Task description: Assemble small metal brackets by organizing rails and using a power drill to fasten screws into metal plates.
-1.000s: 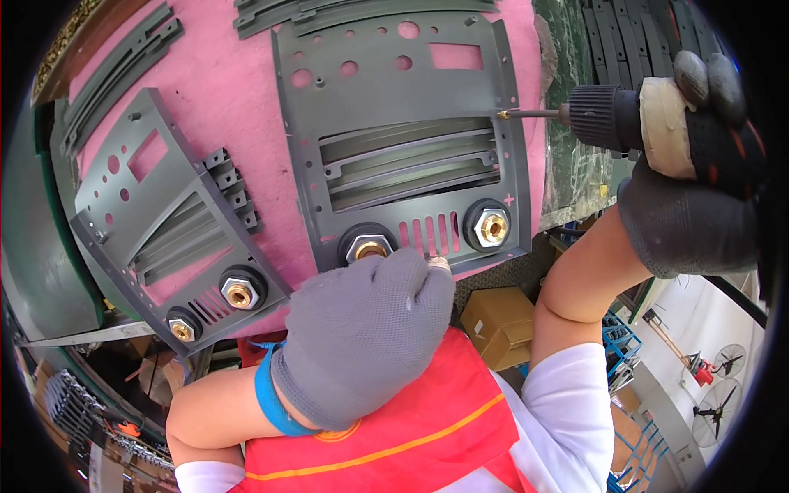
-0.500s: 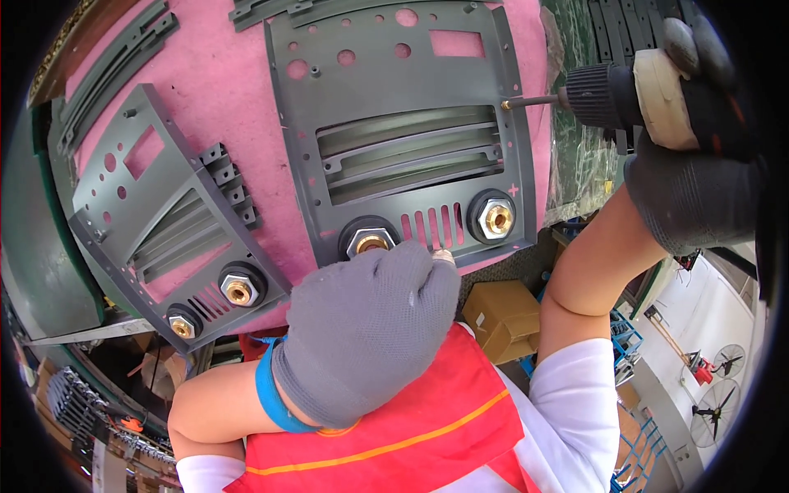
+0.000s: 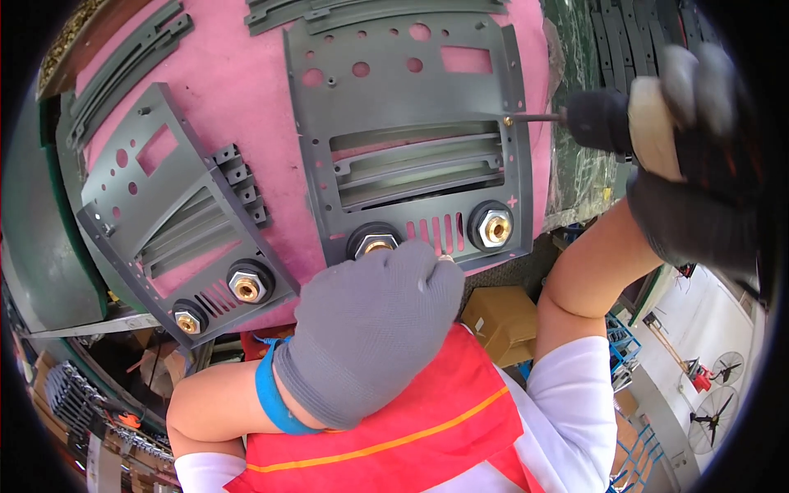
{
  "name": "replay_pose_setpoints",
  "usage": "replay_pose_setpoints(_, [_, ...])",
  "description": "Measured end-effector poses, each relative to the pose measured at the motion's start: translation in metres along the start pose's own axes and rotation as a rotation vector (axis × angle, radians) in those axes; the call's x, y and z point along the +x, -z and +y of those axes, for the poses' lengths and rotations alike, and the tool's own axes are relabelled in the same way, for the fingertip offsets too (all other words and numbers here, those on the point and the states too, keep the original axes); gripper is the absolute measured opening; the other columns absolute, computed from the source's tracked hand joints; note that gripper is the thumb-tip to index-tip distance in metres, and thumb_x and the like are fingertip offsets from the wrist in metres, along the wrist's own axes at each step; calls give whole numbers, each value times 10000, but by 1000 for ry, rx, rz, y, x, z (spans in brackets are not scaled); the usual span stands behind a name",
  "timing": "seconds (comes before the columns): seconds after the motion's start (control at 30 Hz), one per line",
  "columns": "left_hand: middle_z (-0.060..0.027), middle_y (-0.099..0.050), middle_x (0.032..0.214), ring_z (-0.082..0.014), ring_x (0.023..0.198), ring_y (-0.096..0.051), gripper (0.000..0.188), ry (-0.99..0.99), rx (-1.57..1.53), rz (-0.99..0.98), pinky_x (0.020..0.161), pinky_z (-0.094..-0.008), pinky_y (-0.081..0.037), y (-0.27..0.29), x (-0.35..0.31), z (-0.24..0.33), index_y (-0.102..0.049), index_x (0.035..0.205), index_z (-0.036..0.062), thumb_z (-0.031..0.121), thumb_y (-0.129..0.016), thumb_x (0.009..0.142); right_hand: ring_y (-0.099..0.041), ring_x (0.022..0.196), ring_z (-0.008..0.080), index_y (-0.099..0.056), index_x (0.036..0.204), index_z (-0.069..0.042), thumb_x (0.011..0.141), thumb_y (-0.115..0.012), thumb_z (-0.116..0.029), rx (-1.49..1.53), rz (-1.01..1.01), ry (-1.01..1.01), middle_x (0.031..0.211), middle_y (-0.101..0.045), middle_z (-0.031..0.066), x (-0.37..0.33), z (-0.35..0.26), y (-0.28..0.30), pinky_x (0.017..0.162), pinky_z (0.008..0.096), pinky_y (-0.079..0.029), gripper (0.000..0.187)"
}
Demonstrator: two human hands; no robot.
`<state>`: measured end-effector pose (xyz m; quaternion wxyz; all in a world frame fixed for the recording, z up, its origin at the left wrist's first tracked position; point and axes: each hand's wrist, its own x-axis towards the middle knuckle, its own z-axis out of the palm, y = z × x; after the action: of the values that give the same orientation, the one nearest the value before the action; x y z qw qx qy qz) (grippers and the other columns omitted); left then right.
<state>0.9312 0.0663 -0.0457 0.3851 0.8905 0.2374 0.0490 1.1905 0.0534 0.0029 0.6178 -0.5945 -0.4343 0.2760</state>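
Note:
In front of me a grey metal panel [image 3: 419, 90] lies on pink cloth, with round holes, a rectangular cutout, a wide slatted opening and two brass connectors with hex nuts. My left hand [image 3: 374, 324], in a grey glove, is closed at its near edge, covering part of the left connector [image 3: 376, 243]; most of its fingertips are hidden. In my right hand [image 3: 699, 181], also gloved, is a power screwdriver [image 3: 596, 121]. Its long bit meets a small brass screw [image 3: 509, 121] at the panel's right flange.
A similar panel [image 3: 131, 197] with two connectors lies tilted at the left. Grey strips [image 3: 131, 70] rest at the far left, and more dark strips [image 3: 625, 41] at the far right. Below the bench edge stands a cardboard box [image 3: 500, 322].
Both panels appear slightly farther right in the view, and the larger one's top sits lower. The driver's bit stays at the screw; my right hand and the driver now look blurred.

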Motion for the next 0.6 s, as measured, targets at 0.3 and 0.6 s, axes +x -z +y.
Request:
replay_pose_setpoints(0.3, [-55,-592,979,-84,706,-459,470,518,-1468,-131,606,-230,-399,28,35,-22,-551,1398,-14,266,-420,1044,-705,988,180,-533,1251,-29,1012,-569,-302,-627,-175,-472,1169,-654,117,-6,-99,-29,844,314,-631,365])
replay_pose_setpoints(0.6, [-18,-555,900,-80,692,-445,432,559,-1553,-185,574,-213,-361,16,44,-28,-584,1282,12,371,-555,1045,-683,993,221,-540,1260,-16,903,-670,-265,-1024,-411,-558,1163,-628,126,-4,-152,-33,842,348,-594,454])
